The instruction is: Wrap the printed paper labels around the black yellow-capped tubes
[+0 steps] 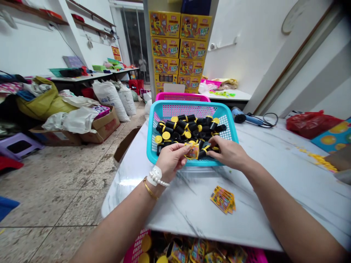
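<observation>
My left hand pinches a small printed yellow label over the front rim of a blue plastic basket. Inside that basket lie many small black containers with yellow lids. Reaching into its front right part, my right hand has its fingers closed about a black container with a yellow rim; part of it is hidden by the fingers. Nearer to me on the marbled table, a fanned pile of the same printed labels lies between my forearms.
Below the table edge, a pink basket holds labelled containers. A blue corded tool, a red plastic bag and loose yellow pieces lie at the right. Stacked yellow boxes stand behind. Sacks and cartons are on the left floor.
</observation>
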Tool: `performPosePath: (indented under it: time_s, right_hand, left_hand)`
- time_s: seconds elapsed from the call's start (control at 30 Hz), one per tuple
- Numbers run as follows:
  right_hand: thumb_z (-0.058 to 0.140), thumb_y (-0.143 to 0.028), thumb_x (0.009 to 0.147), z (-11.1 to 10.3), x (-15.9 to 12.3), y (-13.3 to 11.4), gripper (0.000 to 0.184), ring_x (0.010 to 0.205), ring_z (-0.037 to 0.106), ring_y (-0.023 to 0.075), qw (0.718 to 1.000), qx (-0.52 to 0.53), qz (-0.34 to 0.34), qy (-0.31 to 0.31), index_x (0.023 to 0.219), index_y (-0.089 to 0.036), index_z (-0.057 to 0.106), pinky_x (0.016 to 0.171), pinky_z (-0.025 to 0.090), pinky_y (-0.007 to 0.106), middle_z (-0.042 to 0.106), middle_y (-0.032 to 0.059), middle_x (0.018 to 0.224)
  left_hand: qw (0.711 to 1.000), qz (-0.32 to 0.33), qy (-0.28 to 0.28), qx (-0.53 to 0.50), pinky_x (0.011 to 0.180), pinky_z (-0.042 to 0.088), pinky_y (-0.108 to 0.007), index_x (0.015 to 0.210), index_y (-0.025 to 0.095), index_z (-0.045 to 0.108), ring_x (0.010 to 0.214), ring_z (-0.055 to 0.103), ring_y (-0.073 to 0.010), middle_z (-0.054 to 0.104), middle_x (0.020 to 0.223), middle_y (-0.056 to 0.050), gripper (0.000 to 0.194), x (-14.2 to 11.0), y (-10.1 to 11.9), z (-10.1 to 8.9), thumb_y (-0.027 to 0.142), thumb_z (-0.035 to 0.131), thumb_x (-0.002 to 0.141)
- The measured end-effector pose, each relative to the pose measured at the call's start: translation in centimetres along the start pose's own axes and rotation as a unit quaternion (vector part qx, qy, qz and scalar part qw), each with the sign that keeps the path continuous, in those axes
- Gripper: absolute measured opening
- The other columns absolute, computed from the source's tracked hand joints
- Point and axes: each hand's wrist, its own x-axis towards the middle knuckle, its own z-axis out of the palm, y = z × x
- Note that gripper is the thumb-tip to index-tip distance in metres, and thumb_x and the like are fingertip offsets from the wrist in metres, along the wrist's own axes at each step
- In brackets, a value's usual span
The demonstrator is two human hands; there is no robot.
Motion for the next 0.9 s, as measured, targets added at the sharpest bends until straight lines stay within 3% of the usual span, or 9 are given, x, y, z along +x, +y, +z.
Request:
performPosePath:
  time_s: [0.07, 0.13, 0.2, 0.27, 0.33, 0.43, 0.5, 0.77, 0.9]
  right_hand:
    - [0.066, -0.029, 0.083, -0.1, -0.2, 0.2, 0.045, 0.096, 0.069, 0.0225, 0.998, 0.019, -0.062, -0.016, 0.127, -0.028, 0.061, 0.070, 0.049, 0.030, 0.073, 0.0043, 0.117]
    - [0.063, -0.022, 0.081, -0.2, -0.3, 0.4, 0.045, 0.097, 0.069, 0.0224, 0.994, 0.040, -0.103, -0.023, 0.126, -0.028, 0.066, 0.074, 0.051, 0.031, 0.071, 0.0047, 0.120]
    - [0.061, -0.018, 0.078, -0.3, -0.3, 0.3, 0.037, 0.088, 0.068, 0.0209, 0.992, 0.085, -0.093, 0.013, 0.112, -0.025, 0.072, 0.074, 0.052, 0.032, 0.071, 0.0047, 0.108]
    - [0.065, -0.018, 0.074, -0.6, -0.4, -0.2, 0.032, 0.077, 0.066, 0.0186, 0.974, 0.203, -0.045, 0.085, 0.105, -0.022, 0.070, 0.069, 0.052, 0.032, 0.070, 0.0043, 0.099]
    - [0.071, -0.025, 0.073, -0.9, -0.9, -1.2, 0.034, 0.067, 0.062, 0.0157, 0.911, 0.390, 0.011, 0.133, 0.107, -0.023, 0.065, 0.058, 0.051, 0.030, 0.068, 0.0029, 0.096]
    - [0.078, -0.034, 0.072, -1.1, -2.0, -3.4, 0.039, 0.060, 0.060, 0.0141, 0.777, 0.617, 0.056, 0.113, 0.107, -0.024, 0.063, 0.048, 0.050, 0.029, 0.067, 0.0018, 0.092]
    - [0.082, -0.036, 0.069, -1.0, -2.7, -4.7, 0.037, 0.062, 0.062, 0.0152, 0.734, 0.670, 0.065, 0.090, 0.100, -0.023, 0.067, 0.051, 0.054, 0.030, 0.069, 0.0028, 0.089]
    - [0.084, -0.038, 0.070, -0.1, -3.2, -5.1, 0.030, 0.068, 0.065, 0.0164, 0.746, 0.650, 0.100, 0.109, 0.091, -0.022, 0.072, 0.064, 0.058, 0.032, 0.072, 0.0023, 0.083]
    - [0.084, -0.035, 0.070, -0.3, -3.5, -5.0, 0.028, 0.075, 0.068, 0.0169, 0.745, 0.650, 0.098, 0.117, 0.092, -0.023, 0.073, 0.072, 0.059, 0.032, 0.074, 0.0021, 0.086]
  left_hand:
    - [1.000, -0.007, -0.001, -0.003, 0.034, 0.019, -0.015, 0.076, 0.011, 0.066, 0.037, 0.045, -0.0023, 0.062, 0.058, 0.001, 0.024, 0.0, 0.1, -0.1, 0.024, 0.086, 0.070]
    - [1.000, -0.020, -0.011, -0.003, 0.033, 0.020, -0.014, 0.082, 0.010, 0.070, 0.037, 0.045, -0.0016, 0.068, 0.068, -0.003, 0.021, 0.1, 0.2, -0.1, 0.021, 0.085, 0.072]
    - [0.999, -0.034, -0.018, -0.008, 0.033, 0.022, -0.013, 0.087, 0.008, 0.072, 0.038, 0.045, -0.0006, 0.070, 0.074, -0.005, 0.019, 0.2, 0.3, -0.2, 0.019, 0.083, 0.074]
    - [0.998, -0.050, -0.018, -0.025, 0.033, 0.023, -0.011, 0.085, 0.007, 0.072, 0.038, 0.044, 0.0004, 0.067, 0.070, -0.004, 0.013, 0.2, 0.5, -0.2, 0.015, 0.079, 0.078]
    - [0.996, -0.070, -0.021, -0.048, 0.032, 0.021, -0.010, 0.081, 0.006, 0.070, 0.037, 0.041, 0.0015, 0.062, 0.066, -0.001, 0.007, 0.2, 0.7, -0.2, 0.012, 0.074, 0.082]
    - [0.992, -0.094, -0.027, -0.074, 0.031, 0.018, -0.009, 0.076, 0.007, 0.068, 0.037, 0.038, 0.0025, 0.056, 0.062, 0.002, 0.010, 0.1, 0.8, 0.0, 0.011, 0.071, 0.085]
    - [0.992, -0.098, -0.032, -0.079, 0.030, 0.018, -0.009, 0.075, 0.008, 0.066, 0.037, 0.038, 0.0023, 0.054, 0.061, 0.003, 0.012, 0.0, 0.7, 0.1, 0.013, 0.072, 0.084]
    - [0.987, -0.101, -0.068, -0.102, 0.028, 0.018, -0.009, 0.077, 0.009, 0.063, 0.034, 0.037, 0.0028, 0.059, 0.068, 0.002, 0.012, 0.0, 0.4, 0.1, 0.012, 0.068, 0.087]
    - [0.989, -0.099, -0.058, -0.088, 0.029, 0.020, -0.008, 0.085, 0.007, 0.065, 0.035, 0.040, 0.0026, 0.060, 0.069, 0.001, 0.009, -0.1, 0.3, 0.2, 0.010, 0.061, 0.092]
